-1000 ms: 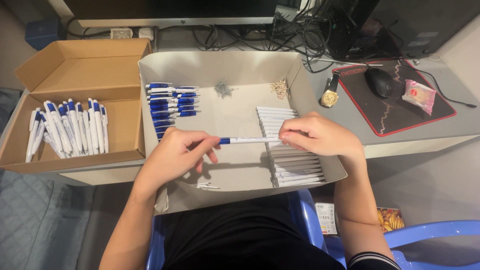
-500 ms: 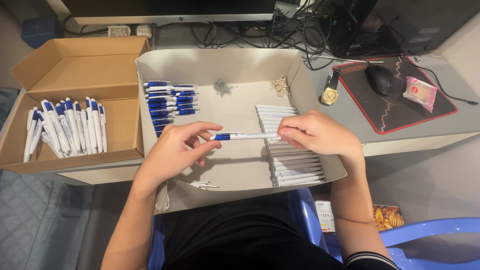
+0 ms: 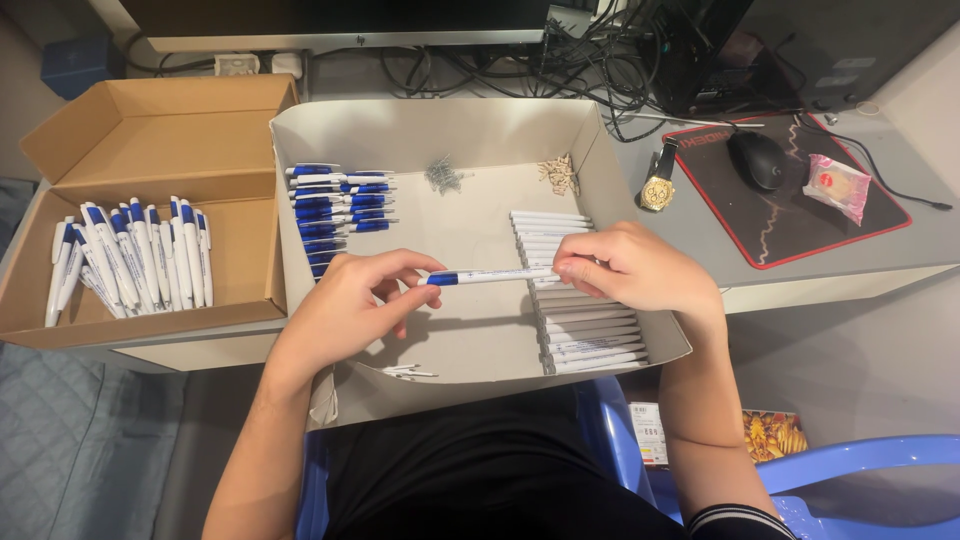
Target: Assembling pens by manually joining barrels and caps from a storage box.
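Observation:
Both of my hands hold one white pen with a blue end level above a shallow white cardboard tray. My left hand pinches its blue end. My right hand grips the white end, above a row of white pen barrels along the tray's right side. Blue pen caps lie in rows at the tray's left. Small metal springs and a little heap of pale small parts sit near the tray's far wall. A few thin refills lie at the tray's near edge.
A brown cardboard box to the left holds several finished white and blue pens. To the right lie a gold wristwatch, a black mouse on a red-edged mat and a pink packet. Cables run behind.
The pen stays between my hands. My left-hand fingers have shifted along its blue end and both hands have moved slightly.

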